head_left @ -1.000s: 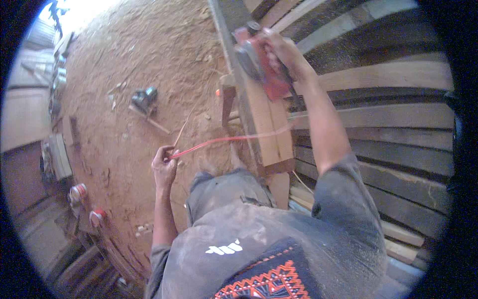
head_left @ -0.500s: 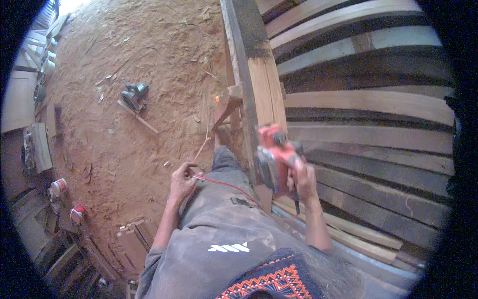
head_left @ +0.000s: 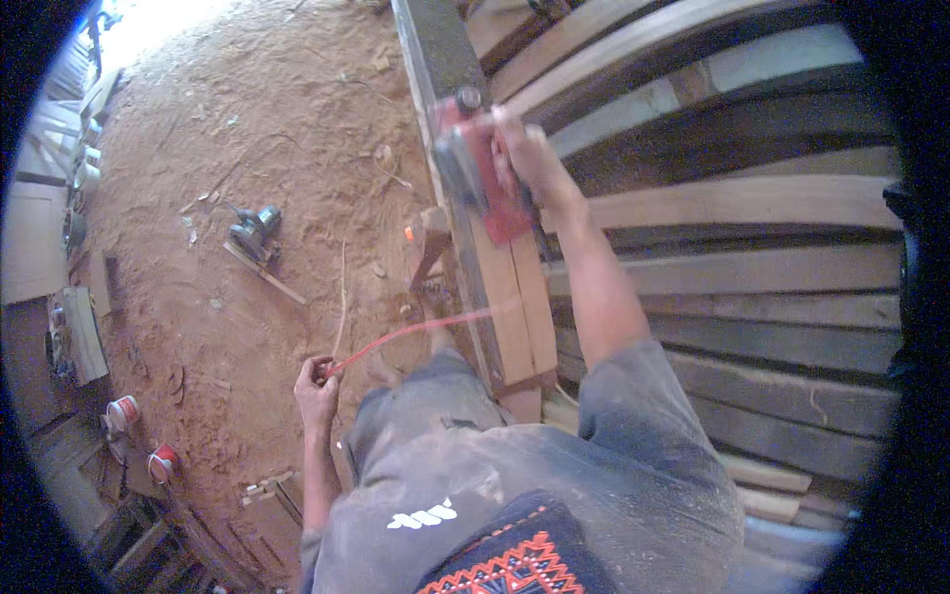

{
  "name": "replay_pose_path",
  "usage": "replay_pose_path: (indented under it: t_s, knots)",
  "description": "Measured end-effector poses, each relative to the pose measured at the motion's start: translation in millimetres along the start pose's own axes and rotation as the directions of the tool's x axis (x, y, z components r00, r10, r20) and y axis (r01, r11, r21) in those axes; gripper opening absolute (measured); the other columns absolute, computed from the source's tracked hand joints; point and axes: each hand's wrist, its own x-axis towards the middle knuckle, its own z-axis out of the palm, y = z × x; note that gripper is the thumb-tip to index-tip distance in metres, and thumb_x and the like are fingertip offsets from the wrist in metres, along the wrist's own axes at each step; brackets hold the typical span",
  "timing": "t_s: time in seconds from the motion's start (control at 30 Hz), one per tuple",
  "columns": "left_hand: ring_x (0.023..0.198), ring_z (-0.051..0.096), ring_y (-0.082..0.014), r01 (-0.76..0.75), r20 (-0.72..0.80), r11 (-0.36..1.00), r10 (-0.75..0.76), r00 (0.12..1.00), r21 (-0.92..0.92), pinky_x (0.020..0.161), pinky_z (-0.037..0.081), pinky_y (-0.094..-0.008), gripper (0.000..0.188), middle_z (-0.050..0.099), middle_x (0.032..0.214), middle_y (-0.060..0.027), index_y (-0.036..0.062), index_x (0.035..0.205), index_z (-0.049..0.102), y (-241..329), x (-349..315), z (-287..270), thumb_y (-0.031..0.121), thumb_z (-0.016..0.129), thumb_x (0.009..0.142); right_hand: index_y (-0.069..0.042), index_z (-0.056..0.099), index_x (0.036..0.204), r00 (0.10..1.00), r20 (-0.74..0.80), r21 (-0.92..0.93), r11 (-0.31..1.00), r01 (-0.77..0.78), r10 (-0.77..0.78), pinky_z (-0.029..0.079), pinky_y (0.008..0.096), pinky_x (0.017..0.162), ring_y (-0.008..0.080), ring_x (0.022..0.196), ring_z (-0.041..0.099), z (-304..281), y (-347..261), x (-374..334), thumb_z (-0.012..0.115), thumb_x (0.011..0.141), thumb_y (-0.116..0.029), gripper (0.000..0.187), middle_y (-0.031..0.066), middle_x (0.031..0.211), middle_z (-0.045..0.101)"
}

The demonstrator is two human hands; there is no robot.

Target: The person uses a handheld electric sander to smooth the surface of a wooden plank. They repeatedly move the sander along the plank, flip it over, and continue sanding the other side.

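Note:
My right hand (head_left: 531, 163) is closed round the handle of a red electric planer (head_left: 500, 203), somewhat blurred by motion. The planer rests on a long timber beam (head_left: 522, 342) to the right of my legs. Behind the tool the beam's near end shows pale, freshly surfaced wood; its far part is dark. Lower left, my left hand (head_left: 317, 392) is closed on a red power cord (head_left: 396, 333), which stretches across in front of me toward the beam. A paler length of line trails from that hand over the ground.
A stack of long boards (head_left: 732, 203) fills the right side. A wooden support (head_left: 431, 233) stands against the beam's left side. On the dirt floor lies a dark teal power saw (head_left: 259, 228) beside a wood strip. Buckets (head_left: 162, 461) and wood pieces line the left.
My right hand has pushed the planer far forward along the beam. My left hand has moved left and slightly down, drawing the cord out across the front of me.

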Motion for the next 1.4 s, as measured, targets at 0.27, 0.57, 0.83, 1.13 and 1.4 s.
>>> replay_pose_path:
  t_s: [0.27, 0.57, 0.83, 1.13, 1.4]
  knots:
    - [0.071, 0.064, -0.0185, -0.261, 0.538, 0.963, 0.183, 0.823, 0.071, 0.072, 0.055, -0.0362, 0.039, 0.066, 0.076, -0.0068, 0.0057, 0.112, 0.071, 8, 6, 33, 0.020, 0.085, 0.078, -0.007, 0.065, 0.080, 0.871, -0.155, 0.185, 0.880, -0.437, 0.466, 0.042, 0.0342, 0.052, 0.0142, 0.056, 0.056, 27, 23, -406, 0.048, 0.104, -0.043, 0.047, 0.0007, 0.066, 0.060]
    - [0.076, 0.062, -0.0122, -0.140, 0.143, 0.989, 0.145, 0.979, -0.045, 0.068, 0.052, -0.0299, 0.031, 0.068, 0.083, -0.0058, 0.0052, 0.113, 0.071, 31, 32, 37, 0.014, 0.081, 0.085, -0.005, 0.075, 0.096, 0.996, -0.052, -0.029, 0.996, -0.079, 0.077, 0.042, 0.0331, 0.047, 0.0122, 0.052, 0.055, 11, 13, -163, 0.042, 0.103, -0.057, 0.063, 0.0039, 0.063, 0.057]
    - [0.073, 0.060, -0.0106, -0.085, -0.045, 0.996, 0.085, 0.995, 0.015, 0.067, 0.050, -0.0281, 0.029, 0.063, 0.080, -0.0024, 0.0018, 0.109, 0.070, -3, 11, -8, 0.006, 0.076, 0.081, -0.009, 0.072, 0.091, 0.997, -0.028, 0.233, 0.971, -0.062, 0.070, 0.044, 0.0318, 0.047, 0.0136, 0.055, 0.056, 10, -19, 0, 0.047, 0.102, -0.058, 0.056, 0.0054, 0.077, 0.061]
    - [0.079, 0.066, -0.0168, -0.192, 0.577, 0.979, 0.117, 0.808, 0.070, 0.076, 0.055, -0.0318, 0.037, 0.067, 0.081, -0.0077, 0.0043, 0.113, 0.071, -1, -7, 27, 0.011, 0.080, 0.077, -0.008, 0.061, 0.068, 0.925, -0.132, 0.020, 0.934, -0.357, 0.357, 0.044, 0.0357, 0.049, 0.0151, 0.048, 0.056, 35, 51, -429, 0.047, 0.101, -0.041, 0.049, 0.0026, 0.055, 0.058]
    - [0.071, 0.062, -0.0124, -0.120, 0.240, 0.989, 0.096, 0.966, 0.086, 0.069, 0.054, -0.0316, 0.030, 0.066, 0.076, -0.0057, 0.0041, 0.112, 0.072, 29, 7, 14, 0.008, 0.078, 0.083, -0.011, 0.076, 0.106, 0.989, -0.066, -0.084, 0.989, 0.125, -0.131, 0.051, 0.0386, 0.073, 0.0219, 0.077, 0.066, 14, 28, -205, 0.039, 0.107, -0.046, 0.051, 0.0107, 0.080, 0.069]
